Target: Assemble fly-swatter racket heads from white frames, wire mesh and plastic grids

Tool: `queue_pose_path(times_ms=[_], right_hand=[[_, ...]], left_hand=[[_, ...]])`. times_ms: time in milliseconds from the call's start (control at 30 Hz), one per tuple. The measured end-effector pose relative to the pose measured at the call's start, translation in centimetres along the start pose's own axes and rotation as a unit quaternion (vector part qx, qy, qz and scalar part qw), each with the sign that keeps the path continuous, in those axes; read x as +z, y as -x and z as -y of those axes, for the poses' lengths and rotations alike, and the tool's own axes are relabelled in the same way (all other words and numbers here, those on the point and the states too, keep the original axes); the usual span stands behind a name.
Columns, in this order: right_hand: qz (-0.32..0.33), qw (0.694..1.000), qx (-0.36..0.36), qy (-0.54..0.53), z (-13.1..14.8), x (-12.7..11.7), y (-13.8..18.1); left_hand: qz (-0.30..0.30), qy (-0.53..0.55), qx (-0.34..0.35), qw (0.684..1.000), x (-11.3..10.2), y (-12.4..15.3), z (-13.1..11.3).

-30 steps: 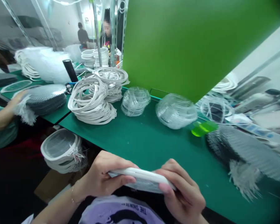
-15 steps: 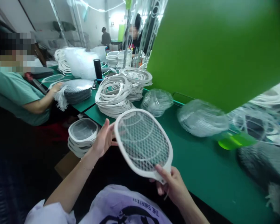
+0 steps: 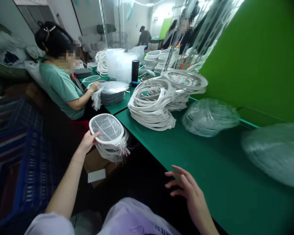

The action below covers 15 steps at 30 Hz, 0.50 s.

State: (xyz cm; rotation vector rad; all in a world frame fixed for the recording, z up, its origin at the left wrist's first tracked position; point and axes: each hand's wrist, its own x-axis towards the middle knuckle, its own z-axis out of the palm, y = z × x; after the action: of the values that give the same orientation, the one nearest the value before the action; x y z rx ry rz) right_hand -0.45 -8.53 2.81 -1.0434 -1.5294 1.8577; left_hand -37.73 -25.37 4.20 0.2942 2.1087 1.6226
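Observation:
My left hand grips the left edge of a white mesh swatter head, thumb on top. That head lies over a stack of similar heads, with loose wires hanging at its right. Whether it rests fully on the stack I cannot tell. My right hand is empty, fingers apart, by the front edge of the green table. Beyond it stand a pile of white oval frames, a second frame pile and a heap of clear rings.
Under the stack is a cardboard box with a white rectangular object. Blue crates stand at left. A co-worker sits beyond, one hand by a mesh stack. A green panel rises at right.
The swatter head has moved from in front of me leftward to the stack, in my left hand. My right hand has let go of it and opened. The view has turned left.

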Motion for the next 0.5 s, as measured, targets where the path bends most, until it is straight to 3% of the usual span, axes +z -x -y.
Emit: queue_pose_path(times_ms=[167,233,333,400,500], right_hand=[[-0.022,1.0,-0.013,-0.002,-0.5,0.4,0.4],[-0.014,1.0,-0.012,0.014,-0.8,0.2,0.2],[-0.026,0.999,-0.013,0.043,-1.6,-0.6,0.7],[-0.067,0.995,-0.031,0.063,-2.1,-1.1,1.6],[-0.144,0.982,-0.072,0.096,-3.1,-1.1,3.3]], left_hand=[[-0.051,-0.162,-0.005,0.986,1.5,-4.7,3.8],[-0.092,-0.239,0.011,0.966,0.7,-5.6,5.1],[-0.164,-0.345,0.01,0.924,-2.7,-5.3,7.9],[-0.177,-0.409,-0.021,0.895,-5.6,-4.4,10.8],[-0.088,-0.494,-0.081,0.861,-8.7,-2.1,16.7]])
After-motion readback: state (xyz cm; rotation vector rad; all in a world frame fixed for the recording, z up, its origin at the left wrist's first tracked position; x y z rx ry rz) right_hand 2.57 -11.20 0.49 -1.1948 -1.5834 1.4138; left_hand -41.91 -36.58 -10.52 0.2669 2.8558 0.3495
